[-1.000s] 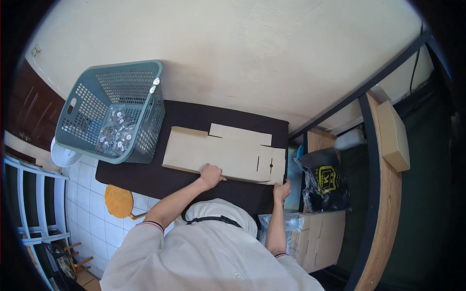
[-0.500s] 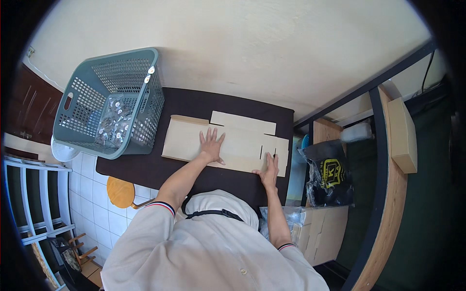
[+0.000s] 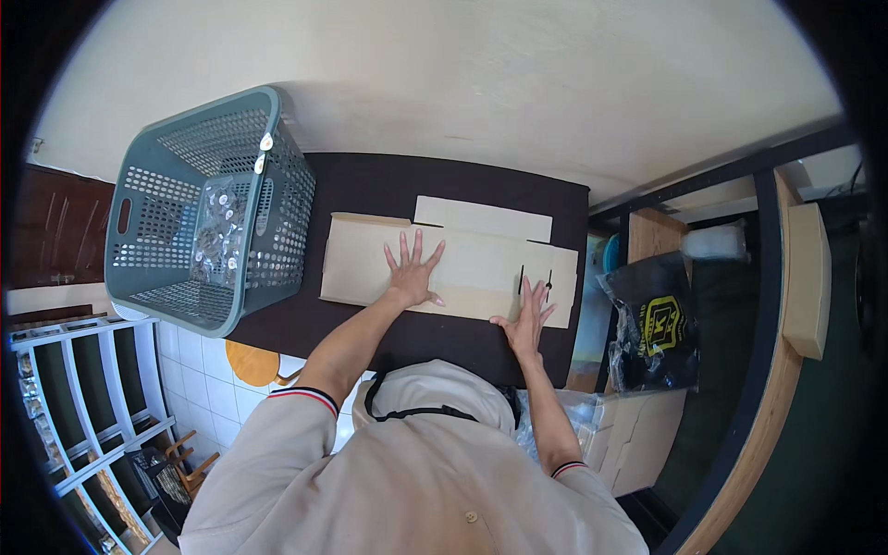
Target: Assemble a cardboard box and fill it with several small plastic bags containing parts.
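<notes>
A flat sheet of die-cut cardboard (image 3: 472,264), an unfolded box with slots near its right end, lies on the dark table. Its left edge and part of its upper left edge stand slightly folded up. My left hand (image 3: 413,274) rests on the left half, fingers spread and palm down. Close to the slots at the right end, my right hand (image 3: 525,319) touches the near edge, its fingers stretched out over the board. Neither hand grips anything.
A grey-green perforated basket (image 3: 199,301) holding clear bags of small parts (image 3: 220,231) stands at the table's left. To the right are a shelf frame (image 3: 775,277), a black plastic bag (image 3: 652,324) and cardboard boxes (image 3: 652,435). A round wooden stool (image 3: 252,363) stands below the table.
The whole view has shifted a little, with the table and cardboard appearing farther right. Both hands stay spread on the cardboard, in nearly the same places on it.
</notes>
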Motion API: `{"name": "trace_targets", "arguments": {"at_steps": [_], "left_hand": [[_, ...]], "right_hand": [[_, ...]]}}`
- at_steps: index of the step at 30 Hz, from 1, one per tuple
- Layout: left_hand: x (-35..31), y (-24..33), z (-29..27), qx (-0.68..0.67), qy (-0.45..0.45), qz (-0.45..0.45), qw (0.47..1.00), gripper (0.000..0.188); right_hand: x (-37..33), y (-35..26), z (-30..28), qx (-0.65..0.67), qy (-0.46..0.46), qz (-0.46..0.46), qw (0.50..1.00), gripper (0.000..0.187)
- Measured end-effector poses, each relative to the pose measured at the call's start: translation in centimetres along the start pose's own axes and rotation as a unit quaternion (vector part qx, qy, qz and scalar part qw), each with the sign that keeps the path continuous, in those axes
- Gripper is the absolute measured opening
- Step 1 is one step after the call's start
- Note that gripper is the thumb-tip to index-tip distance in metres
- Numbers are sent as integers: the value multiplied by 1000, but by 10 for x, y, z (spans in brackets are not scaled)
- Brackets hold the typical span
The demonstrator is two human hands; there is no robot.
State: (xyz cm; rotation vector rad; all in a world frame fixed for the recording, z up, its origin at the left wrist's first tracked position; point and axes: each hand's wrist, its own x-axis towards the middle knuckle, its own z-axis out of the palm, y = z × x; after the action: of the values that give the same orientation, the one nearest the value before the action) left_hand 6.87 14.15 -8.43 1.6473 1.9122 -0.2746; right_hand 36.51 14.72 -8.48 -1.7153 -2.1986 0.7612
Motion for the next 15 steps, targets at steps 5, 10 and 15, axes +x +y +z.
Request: {"name": "trace_targets", "arguments": {"at_steps": [5, 10, 15], "left_hand": [[-1, 6, -11, -9, -15, 0, 1000, 144], [-2, 0, -6, -20, -9, 1, 1000, 145], [0, -1, -2, -30, 2, 8, 1000, 145]], "right_hand": [[10, -27, 19, 6, -18, 8, 1000, 128], [18, -63, 30, -7, -63, 9, 998, 134], [25, -88, 43, -5, -75, 7, 997, 138]]}}
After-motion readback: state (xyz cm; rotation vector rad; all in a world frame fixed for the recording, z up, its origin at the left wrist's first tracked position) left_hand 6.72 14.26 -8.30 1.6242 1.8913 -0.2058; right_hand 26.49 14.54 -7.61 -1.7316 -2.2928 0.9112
